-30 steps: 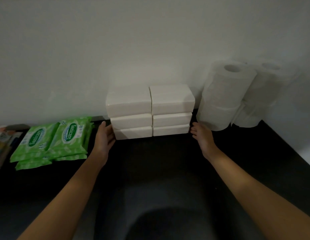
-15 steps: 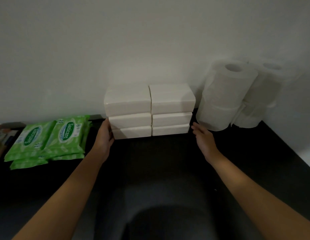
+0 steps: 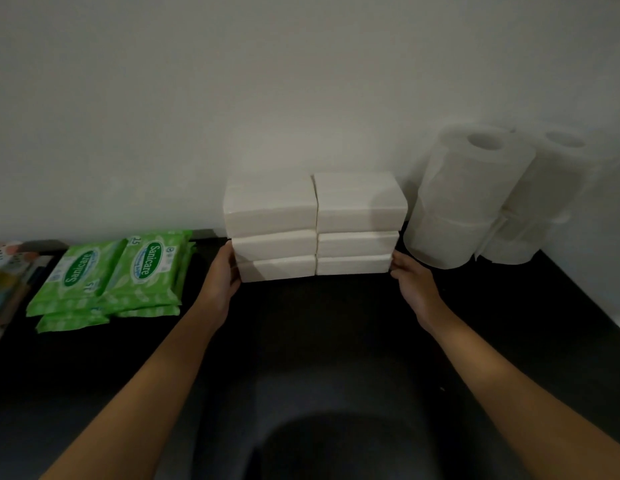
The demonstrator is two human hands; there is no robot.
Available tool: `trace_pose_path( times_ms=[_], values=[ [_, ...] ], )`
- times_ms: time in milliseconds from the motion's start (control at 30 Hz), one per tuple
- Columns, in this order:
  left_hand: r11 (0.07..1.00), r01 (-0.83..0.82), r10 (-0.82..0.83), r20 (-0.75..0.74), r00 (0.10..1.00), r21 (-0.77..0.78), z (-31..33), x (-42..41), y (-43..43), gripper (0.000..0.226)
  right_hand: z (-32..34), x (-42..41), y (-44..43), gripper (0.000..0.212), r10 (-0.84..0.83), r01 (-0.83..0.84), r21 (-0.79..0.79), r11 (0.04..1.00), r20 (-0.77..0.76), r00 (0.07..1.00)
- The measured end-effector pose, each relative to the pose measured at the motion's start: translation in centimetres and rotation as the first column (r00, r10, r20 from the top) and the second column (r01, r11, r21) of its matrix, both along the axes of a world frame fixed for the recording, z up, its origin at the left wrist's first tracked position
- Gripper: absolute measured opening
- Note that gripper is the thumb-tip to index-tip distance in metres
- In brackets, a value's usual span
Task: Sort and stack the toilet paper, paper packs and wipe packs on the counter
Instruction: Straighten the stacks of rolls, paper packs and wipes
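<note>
Where the dark counter (image 3: 336, 306) meets it, the pale wall (image 3: 301, 81) rises directly behind the paper packs (image 3: 315, 223), and the counter spreads out in front of and to both sides of them. Right of the paper packs stand the toilet paper rolls (image 3: 475, 202), upright in two stacks of two. The nearer stack sits just beside the right end of the packs, and the other is farther right, toward the wall.

The paper packs themselves form one white block on the counter. It is two columns side by side, each three packs high, with its back near the wall. Left of this block, close by but apart from it, the green wipe packs (image 3: 128, 271) lie flat in two neighbouring piles, printed faces up, and the left pile's bottom pack pokes out at the near corner.

The left hand (image 3: 222, 278) lies flat against the left end of the block's lower two packs, fingers straight and together. The right hand (image 3: 414, 285) touches the right end of the bottom pack with its fingertips, fingers extended and curled round nothing. Far left of the block, past the wipes, some patterned items (image 3: 7, 278) are too blurred to identify.
</note>
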State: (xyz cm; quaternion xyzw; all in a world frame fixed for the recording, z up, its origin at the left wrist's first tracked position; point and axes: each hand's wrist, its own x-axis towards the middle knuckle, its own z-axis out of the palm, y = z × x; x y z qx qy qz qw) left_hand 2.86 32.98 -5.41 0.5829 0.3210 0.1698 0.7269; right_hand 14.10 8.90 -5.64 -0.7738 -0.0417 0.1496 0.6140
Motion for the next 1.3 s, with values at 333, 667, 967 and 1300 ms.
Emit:
trace_pose_path(
  times_ms=[333,667,967,1300],
  values=[
    [1.000,-0.007,0.007,-0.020,1.000,0.007,0.9,0.6,0.9,0.032,0.7,2.5,0.8,0.051,-0.047,0.099,0.246,0.964,-0.210,0.977],
    [1.000,-0.003,0.004,0.013,1.000,-0.007,0.5,1.2,1.1,0.034,1.3,3.1,2.5,0.029,0.032,0.018,0.313,0.949,-0.154,0.988],
    [1.000,0.018,-0.018,0.010,1.000,0.000,0.7,0.4,0.7,0.031,1.0,2.8,1.7,0.030,0.053,-0.005,0.318,0.948,-0.142,0.988],
    [1.000,-0.003,0.003,0.022,1.000,-0.019,0.6,-0.6,-0.3,0.030,0.7,2.1,0.9,0.028,0.071,-0.023,0.304,0.953,-0.149,0.986]
  ],
)
